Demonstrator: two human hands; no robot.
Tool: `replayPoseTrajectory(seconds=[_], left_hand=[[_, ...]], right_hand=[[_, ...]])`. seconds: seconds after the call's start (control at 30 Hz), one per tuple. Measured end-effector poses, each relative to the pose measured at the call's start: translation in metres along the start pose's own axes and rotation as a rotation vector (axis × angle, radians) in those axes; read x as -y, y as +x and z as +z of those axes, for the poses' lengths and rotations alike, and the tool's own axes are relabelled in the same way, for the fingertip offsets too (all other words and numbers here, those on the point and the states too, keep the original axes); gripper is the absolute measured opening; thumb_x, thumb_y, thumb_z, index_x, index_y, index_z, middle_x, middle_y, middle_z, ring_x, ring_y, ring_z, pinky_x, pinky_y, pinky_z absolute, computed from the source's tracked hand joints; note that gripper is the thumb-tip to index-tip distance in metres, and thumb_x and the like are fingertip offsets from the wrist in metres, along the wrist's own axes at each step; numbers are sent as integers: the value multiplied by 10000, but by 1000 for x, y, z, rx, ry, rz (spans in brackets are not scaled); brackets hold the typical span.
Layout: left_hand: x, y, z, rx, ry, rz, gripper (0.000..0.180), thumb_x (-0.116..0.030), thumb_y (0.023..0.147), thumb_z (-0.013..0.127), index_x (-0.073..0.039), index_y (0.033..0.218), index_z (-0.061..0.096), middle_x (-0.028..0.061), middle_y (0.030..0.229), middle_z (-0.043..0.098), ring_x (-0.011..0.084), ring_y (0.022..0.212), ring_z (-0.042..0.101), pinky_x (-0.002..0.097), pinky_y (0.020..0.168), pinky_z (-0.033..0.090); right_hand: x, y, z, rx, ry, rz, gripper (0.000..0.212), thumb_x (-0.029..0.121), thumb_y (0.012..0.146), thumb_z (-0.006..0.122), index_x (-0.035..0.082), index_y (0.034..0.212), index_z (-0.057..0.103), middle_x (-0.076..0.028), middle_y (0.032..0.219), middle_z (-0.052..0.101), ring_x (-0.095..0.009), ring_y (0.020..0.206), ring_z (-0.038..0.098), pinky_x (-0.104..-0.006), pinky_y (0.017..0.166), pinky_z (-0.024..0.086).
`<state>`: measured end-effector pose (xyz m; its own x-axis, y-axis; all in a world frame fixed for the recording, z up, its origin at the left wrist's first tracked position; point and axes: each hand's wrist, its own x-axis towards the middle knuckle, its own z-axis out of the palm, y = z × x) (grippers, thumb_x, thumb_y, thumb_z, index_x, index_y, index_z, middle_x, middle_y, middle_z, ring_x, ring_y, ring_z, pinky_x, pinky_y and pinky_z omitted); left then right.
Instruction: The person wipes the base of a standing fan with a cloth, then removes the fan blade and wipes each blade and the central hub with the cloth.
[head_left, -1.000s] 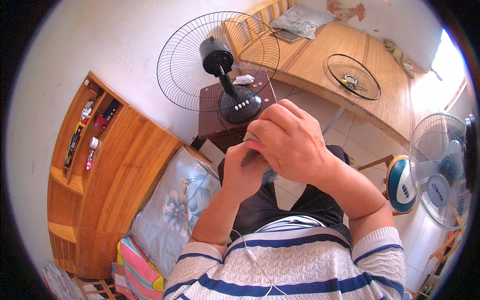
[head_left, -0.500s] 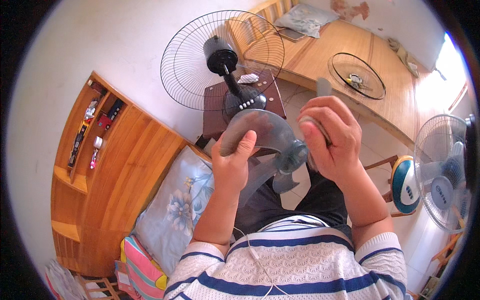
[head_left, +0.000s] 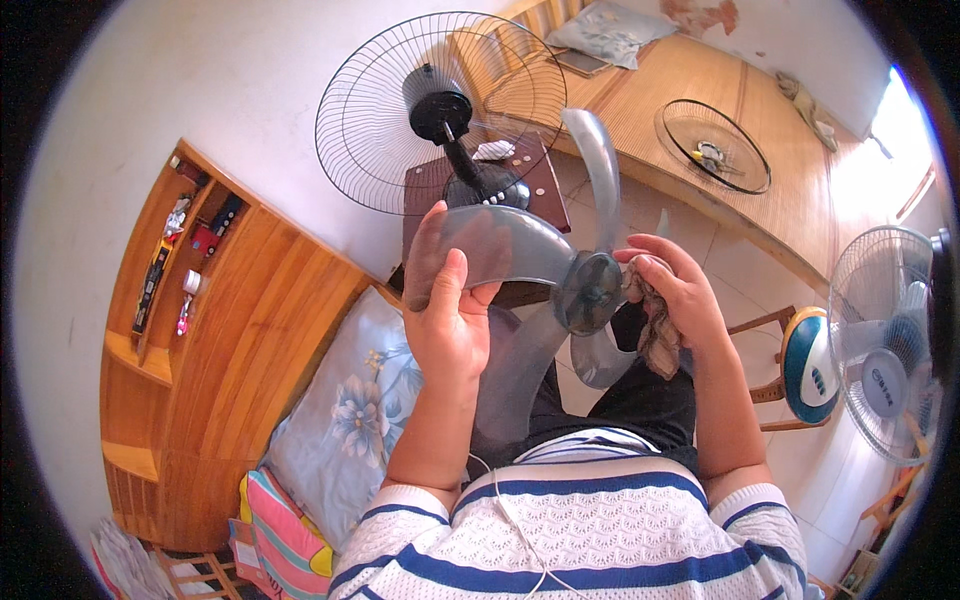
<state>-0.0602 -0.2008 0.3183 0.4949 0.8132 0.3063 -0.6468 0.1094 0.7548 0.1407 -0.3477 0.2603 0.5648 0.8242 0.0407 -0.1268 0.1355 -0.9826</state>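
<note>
A grey see-through fan blade wheel is held above my lap, its blades spread around a round hub. My left hand grips one blade, thumb in front and fingers showing through from behind. To the right of the hub, my right hand has its fingers closed on a crumpled, brownish cloth, which hangs down below them. The cloth is right beside the hub; whether it touches is hard to see. Beyond stands the black fan with its rear wire guard and bare shaft.
The black fan stands on a dark red table with a few small items. On the wooden bed lies the round front guard. A second fan stands at the right. At left are a wooden headboard and blue pillow.
The blade wheel has turned to face me more, showing a blade pointing upward. My right hand has come down beside the hub, and the cloth now hangs in view. My left hand keeps its blade.
</note>
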Motion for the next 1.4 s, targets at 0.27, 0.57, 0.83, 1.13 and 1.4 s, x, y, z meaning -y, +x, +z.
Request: replayPoseTrajectory(seconds=[0.27, 0.57, 0.83, 1.13, 1.4], left_hand=[[-2, 2, -2, -23, -37, 52, 488, -80, 957, 503, -31, 1429, 385, 250, 1332, 521, 366, 1250, 527, 507, 1013, 489], [-9, -3, -5, 73, -42, 115, 465, -63, 962, 523, 8, 1408, 412, 216, 1354, 515, 329, 1268, 515, 466, 1033, 474], [23, 11, -43, 661, 223, -254, 756, -243, 885, 700, -36, 1476, 277, 138, 1447, 386, 278, 1333, 414, 487, 1078, 381], [26, 15, -3, 248, -188, -279, 787, -360, 934, 619, -160, 1523, 136, 158, 1416, 418, 302, 1312, 451, 508, 1025, 445], [29, 28, -11, 297, -349, -164, 777, -405, 894, 673, -117, 1464, 230, 171, 1350, 469, 300, 1236, 510, 458, 1026, 457]], right_hand=[[14, 4, 21, 184, -37, -42, 588, 154, 928, 648, -5, 1429, 385, -151, 1252, 585, -161, 1075, 587, -302, 903, 496], [33, 40, 29, 189, -250, 107, 507, 273, 895, 700, -63, 1242, 547, -153, 1098, 653, -173, 945, 623, -295, 746, 528], [72, 53, 46, 192, -462, -115, 415, 264, 875, 724, -26, 1135, 584, -41, 854, 632, -89, 658, 558, -217, 515, 457], [79, 47, 75, -157, -563, -576, 402, 277, 791, 761, 27, 1069, 616, -142, 976, 629, -292, 852, 642, -359, 776, 505], [42, 8, 111, 181, -691, -1203, 349, 81, 627, 687, 43, 969, 629, -125, 1062, 551, -300, 954, 575, -373, 776, 518]])
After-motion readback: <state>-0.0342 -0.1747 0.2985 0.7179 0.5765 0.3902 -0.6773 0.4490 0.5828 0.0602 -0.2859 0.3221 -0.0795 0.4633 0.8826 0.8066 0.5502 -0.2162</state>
